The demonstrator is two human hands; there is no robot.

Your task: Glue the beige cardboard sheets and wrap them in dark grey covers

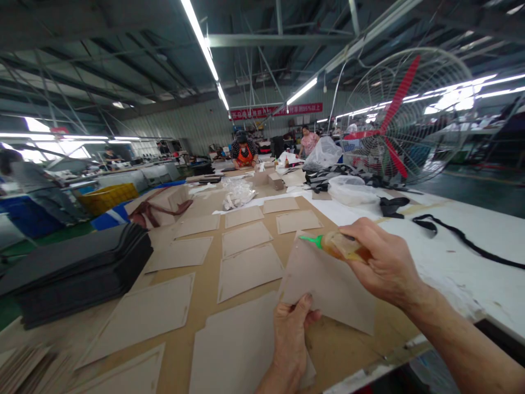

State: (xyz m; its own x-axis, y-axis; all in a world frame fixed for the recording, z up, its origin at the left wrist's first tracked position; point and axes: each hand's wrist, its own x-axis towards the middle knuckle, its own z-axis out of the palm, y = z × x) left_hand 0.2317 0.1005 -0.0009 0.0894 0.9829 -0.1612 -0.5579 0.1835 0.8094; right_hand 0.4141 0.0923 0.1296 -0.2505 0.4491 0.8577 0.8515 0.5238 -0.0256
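Our brown worktable point(205, 295) runs up the middle of the frame, rows of grey card panels point(246, 271) flat on it, and a caged fan point(404, 117) stands upper right. Lower centre, our left hand point(292, 334) pinches a lifted card sheet point(328, 282) by its bottom edge. Our right hand point(385, 262) grips a glue bottle point(342, 244) with its green nozzle at the sheet's top edge.

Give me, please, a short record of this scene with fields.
left hand: pinches the lower corner of a card sheet, lifted off the table
right hand: grips a glue bottle, green nozzle at the sheet's top edge
table: brown, with other card sheets laid in rows
left: stacked dark sheets
right: fan, black strap
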